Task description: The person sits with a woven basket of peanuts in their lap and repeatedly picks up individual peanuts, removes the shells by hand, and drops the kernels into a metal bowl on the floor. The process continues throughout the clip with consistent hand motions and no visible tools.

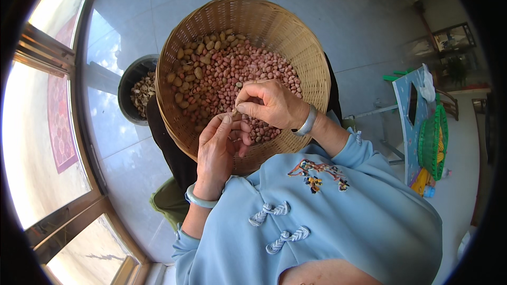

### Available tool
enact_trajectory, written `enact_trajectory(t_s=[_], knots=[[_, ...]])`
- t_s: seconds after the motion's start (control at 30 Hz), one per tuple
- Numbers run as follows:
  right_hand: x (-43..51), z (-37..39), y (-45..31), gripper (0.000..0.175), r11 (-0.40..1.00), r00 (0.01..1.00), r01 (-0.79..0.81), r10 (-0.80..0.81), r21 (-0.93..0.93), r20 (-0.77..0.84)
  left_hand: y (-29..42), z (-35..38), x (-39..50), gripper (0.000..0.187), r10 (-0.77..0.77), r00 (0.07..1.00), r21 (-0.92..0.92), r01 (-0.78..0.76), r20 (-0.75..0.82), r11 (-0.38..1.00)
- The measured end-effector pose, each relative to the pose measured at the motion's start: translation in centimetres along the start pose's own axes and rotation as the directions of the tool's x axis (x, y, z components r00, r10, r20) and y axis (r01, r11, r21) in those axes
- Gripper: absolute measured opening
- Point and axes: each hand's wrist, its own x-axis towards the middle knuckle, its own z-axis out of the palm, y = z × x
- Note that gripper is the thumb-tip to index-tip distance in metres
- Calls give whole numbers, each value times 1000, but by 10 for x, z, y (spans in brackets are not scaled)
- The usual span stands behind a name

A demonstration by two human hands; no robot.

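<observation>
A round woven bamboo basket [309, 51] rests on my lap. Inside it, shelled pink peanut kernels [261, 65] cover most of the bottom, while unshelled peanuts [194, 77] are gathered along the left and far side. Over the near part of the basket my two hands meet. Between the thumb and forefinger of my left hand [218, 142] and the fingertips of my right hand [273, 103] is a small peanut pod [235, 113], largely hidden by the fingers. The other fingers of my left hand curl loosely below it.
Left of the basket, a dark bucket [126, 101] on the tiled floor [356, 16] holds empty peanut shells [143, 92]. A blue table [402, 87] at the right carries a dark phone-like slab [412, 104] and a green plastic basket [429, 146]. Wood-framed glass doors [75, 99] line the left.
</observation>
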Motion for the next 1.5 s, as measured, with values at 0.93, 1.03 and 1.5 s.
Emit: enact_trajectory(t_s=[0.93, 1.03, 1.5], knots=[[-16, 23, -7, 19, 825, 975, -193, 222, 531, 11, 6, -3, -5, 16, -46, 999, 84, 46, 7, 995], [-18, 20, -8, 19, 819, 954, -289, 289, 495, 79, 5, -6, -5, 15, -55, 998, 63, 54, 10, 997], [-19, 24, -9, 20, 827, 952, -275, 306, 490, 17, -2, -6, -2, 13, 37, 999, 78, -34, -38, 996]])
